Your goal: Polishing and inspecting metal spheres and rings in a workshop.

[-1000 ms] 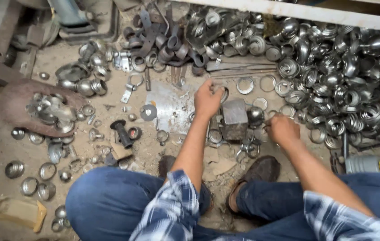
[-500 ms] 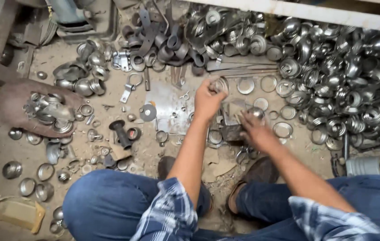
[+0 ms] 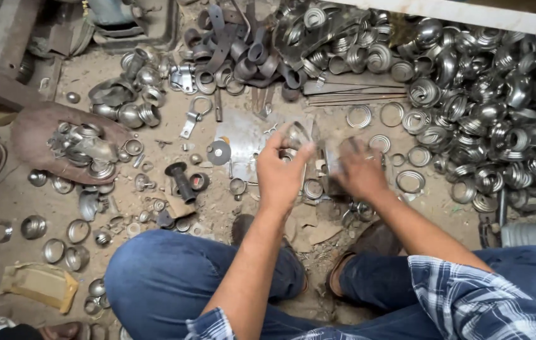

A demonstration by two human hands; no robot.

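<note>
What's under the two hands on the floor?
Under the left hand a shiny round metal ring peeks out, over a flat grey metal plate. The blurred right hand covers whatever lies beneath it.

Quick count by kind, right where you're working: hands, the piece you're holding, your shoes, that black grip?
Hands, left hand and right hand: 2
Metal piece in left hand: 1
Shoes: 2
Black grip: 1
Total: 6
</note>
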